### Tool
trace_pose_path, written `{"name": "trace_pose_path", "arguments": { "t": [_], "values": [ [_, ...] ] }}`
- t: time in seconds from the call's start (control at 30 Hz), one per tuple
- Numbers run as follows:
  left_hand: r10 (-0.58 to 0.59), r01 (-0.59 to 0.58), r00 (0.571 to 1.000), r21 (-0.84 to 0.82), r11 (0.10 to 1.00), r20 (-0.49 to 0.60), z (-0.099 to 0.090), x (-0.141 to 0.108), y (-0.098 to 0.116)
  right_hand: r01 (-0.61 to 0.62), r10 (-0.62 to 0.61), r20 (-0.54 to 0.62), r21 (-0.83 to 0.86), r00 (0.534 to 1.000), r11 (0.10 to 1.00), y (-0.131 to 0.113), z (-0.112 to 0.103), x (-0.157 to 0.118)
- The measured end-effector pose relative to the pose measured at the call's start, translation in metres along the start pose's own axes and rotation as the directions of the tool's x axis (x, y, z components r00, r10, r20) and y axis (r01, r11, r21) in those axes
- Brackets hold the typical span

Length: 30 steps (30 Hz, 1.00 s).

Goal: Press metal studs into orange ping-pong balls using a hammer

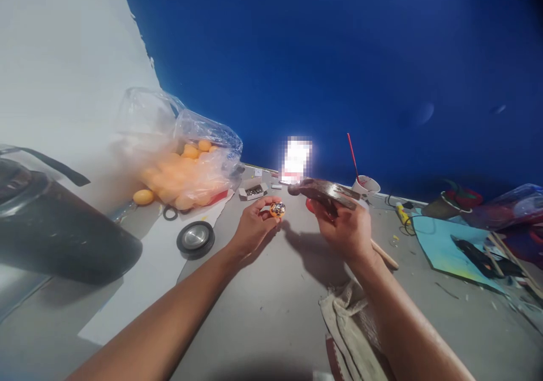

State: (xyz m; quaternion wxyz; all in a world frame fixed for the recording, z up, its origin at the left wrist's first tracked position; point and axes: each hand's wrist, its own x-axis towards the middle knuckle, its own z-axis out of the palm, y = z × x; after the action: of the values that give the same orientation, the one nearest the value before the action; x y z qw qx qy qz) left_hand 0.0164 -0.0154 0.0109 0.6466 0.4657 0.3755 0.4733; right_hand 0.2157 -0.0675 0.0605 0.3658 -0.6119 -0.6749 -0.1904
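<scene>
Between the fingertips of my left hand [253, 225] is a small orange ball [278, 210] covered with shiny metal tack heads. My right hand [345, 228] is closed around a worn claw hammer [324, 190], close under its head. The end of the wooden handle shows below my wrist. The hammer head is up to the right of the ball, apart from it. Beyond my left hand stands a small open box [253, 190] of shiny metal tacks. Part of the ball is hidden by my fingers.
At the left are a dark cylinder [63, 228], a clear bag [182, 172] of orange balls and a round black lid [195, 238]. A bright blurred screen [297, 160] stands at the back. Rightward are a cup [365, 186], a cloth [348, 330] and a light-blue sheet [445, 245].
</scene>
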Motion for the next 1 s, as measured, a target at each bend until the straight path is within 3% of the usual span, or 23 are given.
{"name": "trace_pose_path", "arguments": {
  "t": [0.13,0.33,0.53,0.73,1.0],
  "values": [
    [0.009,-0.006,0.999,-0.064,0.998,0.045,-0.004,0.001,-0.002,-0.05,0.05,0.043,0.006,0.998,0.999,0.003,-0.001,0.002],
    [0.017,-0.018,1.0,-0.097,0.995,-0.016,-0.008,0.005,-0.002,-0.07,0.068,0.104,0.022,0.992,0.997,0.002,0.005,-0.002],
    [-0.087,0.094,0.995,-0.22,0.971,0.04,-0.008,0.005,0.001,-0.109,0.106,0.235,0.0,0.966,0.994,0.004,0.002,0.0],
    [0.027,-0.043,0.994,-0.15,0.988,-0.102,-0.009,0.007,0.004,-0.061,0.099,0.484,-0.094,0.87,0.994,-0.006,0.009,-0.004],
    [-0.023,-0.023,0.989,-0.303,0.953,-0.146,-0.011,0.01,0.002,-0.063,0.121,0.697,-0.108,0.707,0.992,-0.021,0.019,-0.009]
  ]
}}
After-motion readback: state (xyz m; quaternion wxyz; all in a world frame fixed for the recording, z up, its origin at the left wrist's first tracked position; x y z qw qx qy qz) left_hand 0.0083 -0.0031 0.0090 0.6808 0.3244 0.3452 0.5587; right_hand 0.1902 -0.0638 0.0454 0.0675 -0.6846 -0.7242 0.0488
